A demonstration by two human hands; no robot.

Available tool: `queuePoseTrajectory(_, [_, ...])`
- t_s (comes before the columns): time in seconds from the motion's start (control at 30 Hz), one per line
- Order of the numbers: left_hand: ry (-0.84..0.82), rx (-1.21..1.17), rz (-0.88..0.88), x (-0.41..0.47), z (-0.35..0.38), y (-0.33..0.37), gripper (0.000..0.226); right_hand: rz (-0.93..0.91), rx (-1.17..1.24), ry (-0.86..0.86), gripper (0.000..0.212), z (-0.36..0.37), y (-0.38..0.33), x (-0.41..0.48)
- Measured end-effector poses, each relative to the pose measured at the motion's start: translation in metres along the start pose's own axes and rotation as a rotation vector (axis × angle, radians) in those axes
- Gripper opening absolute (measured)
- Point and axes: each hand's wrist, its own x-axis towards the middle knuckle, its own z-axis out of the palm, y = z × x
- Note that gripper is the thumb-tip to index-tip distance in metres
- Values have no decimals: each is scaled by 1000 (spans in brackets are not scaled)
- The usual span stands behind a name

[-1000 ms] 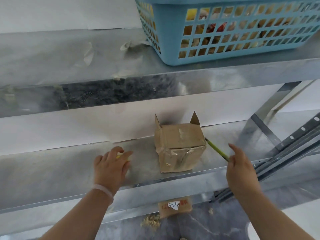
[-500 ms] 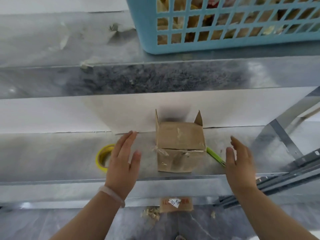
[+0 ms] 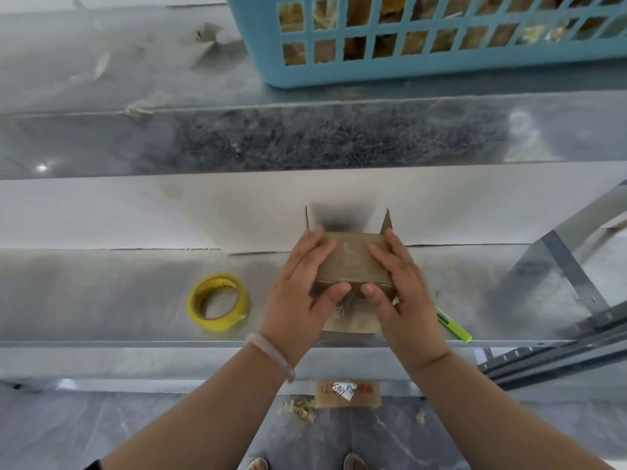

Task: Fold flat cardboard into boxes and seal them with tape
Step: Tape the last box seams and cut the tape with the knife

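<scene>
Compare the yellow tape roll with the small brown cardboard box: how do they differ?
The small brown cardboard box is gripped by left hand and right hand; the yellow tape roll lies untouched beside it. The box is squarish with two flaps upright; the tape roll is a ring. Both sit on the grey metal shelf.

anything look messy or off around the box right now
The cardboard box, held by the left hand and right hand, has crinkled tape on its front face and two back flaps sticking up unsealed. Torn tape scraps cling to the upper shelf, and shreds litter the floor below.
</scene>
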Motion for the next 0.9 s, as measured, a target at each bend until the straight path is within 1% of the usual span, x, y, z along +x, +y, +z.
queuePoseTrajectory(0.13, [115,-98,-106,-11,14,9,77,104,111,33,55,12,-10,-7])
queuePoseTrajectory(0.2, [139,-240,-177,-12,18,14,79,173,194,76,57,16,-16,-7])
queuePoseTrajectory(0.27, [155,-392,-238,-13,19,19,78,249,297,126,52,17,-22,-7])
queuePoseTrajectory(0.37, [176,-434,-264,-14,20,23,79,432,509,183,48,17,-32,-5])
queuePoseTrajectory(0.47, [186,-508,-324,-13,20,27,80,625,563,175,44,15,-37,-1])
queuePoseTrajectory(0.5, [194,-545,-357,-13,20,28,81,665,579,157,48,14,-37,0])
queuePoseTrajectory(0.6, [216,-597,-454,-11,21,32,90,691,582,73,77,9,-40,2])
queuePoseTrajectory(0.63, [231,-580,-485,-9,21,35,89,687,540,66,77,9,-42,3])
queuePoseTrajectory(0.7, [261,-530,-541,-5,22,38,77,687,460,101,59,12,-44,6])
queuePoseTrajectory(0.77, [267,-471,-544,-2,22,39,67,684,413,120,37,13,-44,6])
queuePoseTrajectory(0.8, [261,-438,-533,-2,22,38,63,681,400,118,31,13,-44,6])
queuePoseTrajectory(0.9, [254,-375,-507,-4,22,34,53,667,397,107,32,10,-43,4])
